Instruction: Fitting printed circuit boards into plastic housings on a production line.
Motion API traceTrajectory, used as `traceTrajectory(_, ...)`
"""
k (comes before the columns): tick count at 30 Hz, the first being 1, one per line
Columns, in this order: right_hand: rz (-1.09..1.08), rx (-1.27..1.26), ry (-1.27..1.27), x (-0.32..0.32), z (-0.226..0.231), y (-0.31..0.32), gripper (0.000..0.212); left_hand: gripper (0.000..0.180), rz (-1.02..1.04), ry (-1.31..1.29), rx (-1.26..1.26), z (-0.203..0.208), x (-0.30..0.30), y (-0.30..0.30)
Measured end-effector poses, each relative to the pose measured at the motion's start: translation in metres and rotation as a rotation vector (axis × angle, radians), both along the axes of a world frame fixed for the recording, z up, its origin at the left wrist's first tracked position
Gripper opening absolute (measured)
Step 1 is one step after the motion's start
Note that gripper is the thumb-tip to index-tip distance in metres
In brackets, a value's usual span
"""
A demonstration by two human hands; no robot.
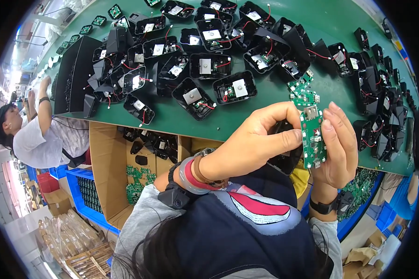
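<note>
A green circuit board (314,146) with a metal port at its top end stands nearly upright between my hands. My left hand (265,135) pinches its left edge between thumb and forefinger. Along the opposite edge, the fingers of my right hand (341,144) are curled against the board; that thumb is mostly hidden. Two more green boards (304,97) lie on the table just beyond. Partly covered by my left hand is a black plastic housing (284,160) near the table's front edge.
Black housings (210,66) with red wires crowd the green table (172,122); more are piled at right (375,93). A black box (74,74) stands at left. Below are a cardboard box (109,162) and a blue bin of boards (358,190). A person (42,130) works at far left.
</note>
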State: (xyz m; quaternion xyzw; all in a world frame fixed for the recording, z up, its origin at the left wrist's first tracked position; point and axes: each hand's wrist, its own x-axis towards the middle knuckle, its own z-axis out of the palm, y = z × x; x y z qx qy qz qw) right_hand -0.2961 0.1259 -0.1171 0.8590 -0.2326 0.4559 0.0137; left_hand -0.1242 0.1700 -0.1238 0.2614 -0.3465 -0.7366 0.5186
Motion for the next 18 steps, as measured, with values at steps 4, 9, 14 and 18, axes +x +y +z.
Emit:
traceTrajectory(4,-0.005,0.002,-0.027,-0.002,-0.003,0.002,0.037,0.018,-0.152,0.268,0.124,-0.004,0.003,0.001)
traceTrajectory(9,-0.023,-0.011,-0.008,0.002,-0.001,0.003,0.033,0.037,-0.09,-0.047,0.045,-0.002,-0.006,0.003)
traceTrajectory(14,-0.092,0.031,0.049,0.002,-0.005,0.014,0.028,0.016,-0.046,-0.141,0.074,-0.003,-0.002,-0.003)
traceTrajectory(18,-0.149,0.345,0.039,0.004,-0.002,0.031,0.025,0.016,0.119,-0.179,-0.078,-0.012,-0.005,-0.006)
